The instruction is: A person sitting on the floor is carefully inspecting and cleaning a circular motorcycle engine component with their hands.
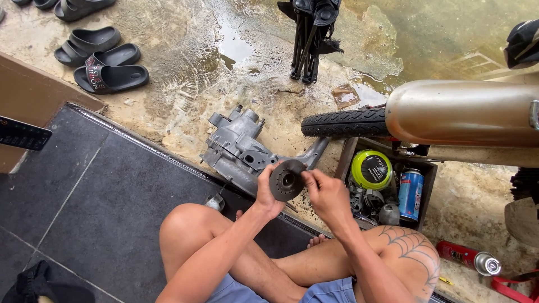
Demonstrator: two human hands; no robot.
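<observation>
Dull dark metal disc (287,180), matt grey cast casing (238,150); glossy, perhaps metal, tank (460,112), wet rough concrete (185,84)

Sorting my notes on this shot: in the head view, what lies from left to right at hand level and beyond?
Grey engine casing → left hand → dark round disc → right hand → yellow-green round tin → blue spray can.
</observation>
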